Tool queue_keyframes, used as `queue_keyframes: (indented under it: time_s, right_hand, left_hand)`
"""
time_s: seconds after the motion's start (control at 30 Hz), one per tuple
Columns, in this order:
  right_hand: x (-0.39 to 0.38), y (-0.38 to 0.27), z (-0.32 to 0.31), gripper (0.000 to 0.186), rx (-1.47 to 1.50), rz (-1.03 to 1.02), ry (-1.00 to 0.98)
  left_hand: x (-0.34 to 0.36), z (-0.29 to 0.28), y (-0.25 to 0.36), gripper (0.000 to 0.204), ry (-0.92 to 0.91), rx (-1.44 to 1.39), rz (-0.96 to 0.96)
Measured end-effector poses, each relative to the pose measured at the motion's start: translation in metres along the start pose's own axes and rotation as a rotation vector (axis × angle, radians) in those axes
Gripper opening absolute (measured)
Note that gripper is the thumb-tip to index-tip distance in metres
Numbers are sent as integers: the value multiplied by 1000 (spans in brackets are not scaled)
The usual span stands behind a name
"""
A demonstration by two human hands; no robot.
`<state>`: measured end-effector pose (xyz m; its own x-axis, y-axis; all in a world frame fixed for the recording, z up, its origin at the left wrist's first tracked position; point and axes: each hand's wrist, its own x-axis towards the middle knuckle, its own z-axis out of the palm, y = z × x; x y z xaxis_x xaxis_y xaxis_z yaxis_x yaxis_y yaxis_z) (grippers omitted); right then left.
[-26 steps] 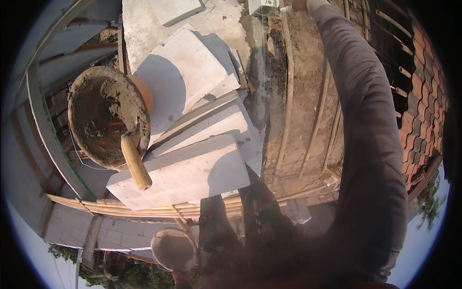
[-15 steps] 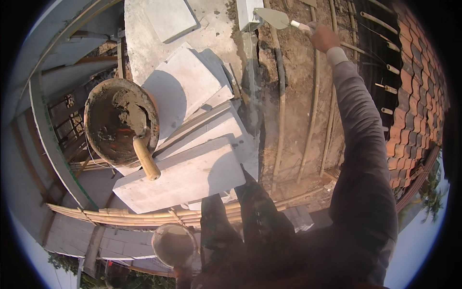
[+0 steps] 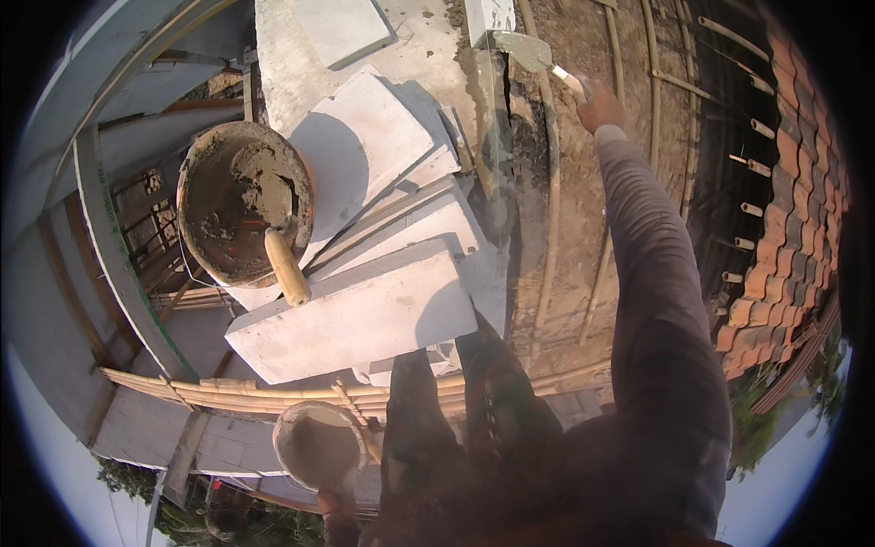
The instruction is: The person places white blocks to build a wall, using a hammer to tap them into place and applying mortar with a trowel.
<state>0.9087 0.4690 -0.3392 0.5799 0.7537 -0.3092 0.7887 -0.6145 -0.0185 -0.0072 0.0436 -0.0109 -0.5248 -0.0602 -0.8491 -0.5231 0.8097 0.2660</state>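
Note:
At the far end, my right hand [image 3: 601,109] is closed around the pale handle of a trowel [image 3: 523,52]. Its blade, coated in grey mortar, reaches the lower edge of a white block [image 3: 490,20]. Low in the view, my left hand [image 3: 337,503] grips the near rim of a round bowl-like container [image 3: 319,447] with wet grey mortar inside; some of its fingers are hidden. A larger mortar bucket [image 3: 244,202] stands at left beside white blocks. From it sticks a tool with a wooden handle [image 3: 288,268], its head out of sight.
White blocks [image 3: 351,314] and slabs [image 3: 369,137] lie stacked in the middle, with another slab [image 3: 344,32] farther off. Bamboo poles [image 3: 550,182] run over the brown wall at right, next to roof tiles [image 3: 788,210]. A bamboo rail [image 3: 237,398] crosses in front of my legs.
The trowel has come slightly nearer and lower against the white block's edge, and my right arm has drawn in. The mortar container in my left hand has risen a little. My view has shifted.

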Motion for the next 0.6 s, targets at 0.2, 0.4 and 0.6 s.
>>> queue_keyframes:
  time_s: [0.2, 0.4, 0.6]
  right_hand:
    - [-164, 37, -19, 42, 873, 62, -164]
    - [-388, -90, -167, 38, 1083, -151, -296]
    - [-507, -233, -252, 32, 769, -705, -209]
  left_hand:
    - [-40, 55, 36, 27, -157, -57, 19]
    - [-83, 105, 66, 18, -280, 165, 228]
    - [-97, 177, 102, 16, -436, 179, 316]
